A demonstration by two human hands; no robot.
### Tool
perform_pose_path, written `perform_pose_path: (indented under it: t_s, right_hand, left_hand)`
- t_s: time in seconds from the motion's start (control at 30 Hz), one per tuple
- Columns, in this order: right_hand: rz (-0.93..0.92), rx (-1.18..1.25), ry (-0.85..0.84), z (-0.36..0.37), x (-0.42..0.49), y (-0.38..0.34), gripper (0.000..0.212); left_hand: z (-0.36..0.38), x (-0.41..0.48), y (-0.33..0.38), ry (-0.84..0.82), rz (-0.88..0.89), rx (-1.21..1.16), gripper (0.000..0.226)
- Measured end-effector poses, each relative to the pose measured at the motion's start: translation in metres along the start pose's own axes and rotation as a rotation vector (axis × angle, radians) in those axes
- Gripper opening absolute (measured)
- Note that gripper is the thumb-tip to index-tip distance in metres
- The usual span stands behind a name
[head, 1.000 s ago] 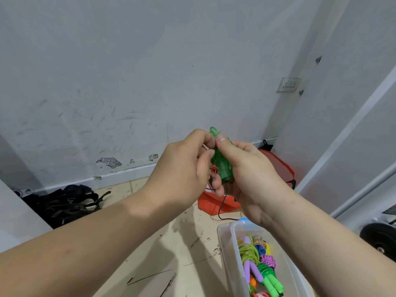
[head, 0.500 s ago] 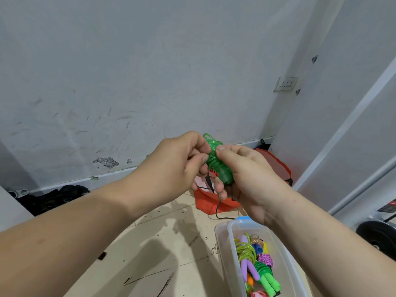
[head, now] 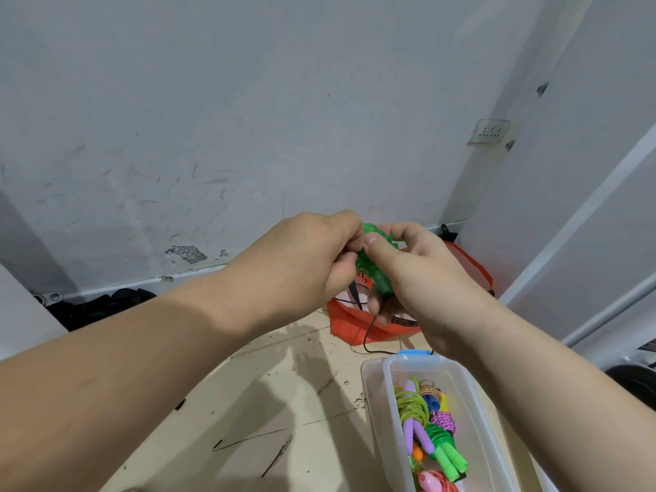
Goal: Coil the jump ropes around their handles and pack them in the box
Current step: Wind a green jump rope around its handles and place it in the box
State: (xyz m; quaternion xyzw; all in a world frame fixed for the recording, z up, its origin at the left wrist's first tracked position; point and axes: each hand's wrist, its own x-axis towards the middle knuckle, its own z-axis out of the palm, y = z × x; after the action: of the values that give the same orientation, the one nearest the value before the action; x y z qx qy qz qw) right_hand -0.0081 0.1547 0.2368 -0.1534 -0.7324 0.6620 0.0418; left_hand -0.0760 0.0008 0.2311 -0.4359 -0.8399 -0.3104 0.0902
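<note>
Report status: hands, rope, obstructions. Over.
Left hand and right hand both gripping green jump rope, coiled round its handles. Box open below, other ropes inside. Nothing seen blocking the way.

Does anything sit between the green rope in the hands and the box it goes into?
Nothing visible does. The left hand and right hand hold the green rope aloft; the box lies open below, its far end bare.

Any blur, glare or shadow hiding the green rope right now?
Head view: light soft and even, no glare; green jump rope is slightly soft between the left hand and right hand; arm shadows fall on the floor beside the box; wide lens swells the forearms.
</note>
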Motion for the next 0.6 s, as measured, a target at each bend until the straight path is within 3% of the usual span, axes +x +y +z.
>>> perform_pose_path:
  t_s: [0.13,0.33,0.6]
  right_hand:
    - [0.016,0.076,-0.017,-0.0015,-0.0011,-0.0028,0.024]
    - [0.014,0.058,-0.013,0.0002,-0.0024,0.0019,0.024]
    - [0.05,0.18,-0.048,0.0022,-0.0015,0.0054,0.02]
  left_hand:
    - [-0.0019,0.0032,-0.0012,0.113,0.052,-0.012,0.009]
    - [0.0013,0.0017,0.0027,0.006,-0.053,0.021,0.001]
    - [0.0042,-0.0054,0.0062,0.069,-0.437,-0.468,0.006]
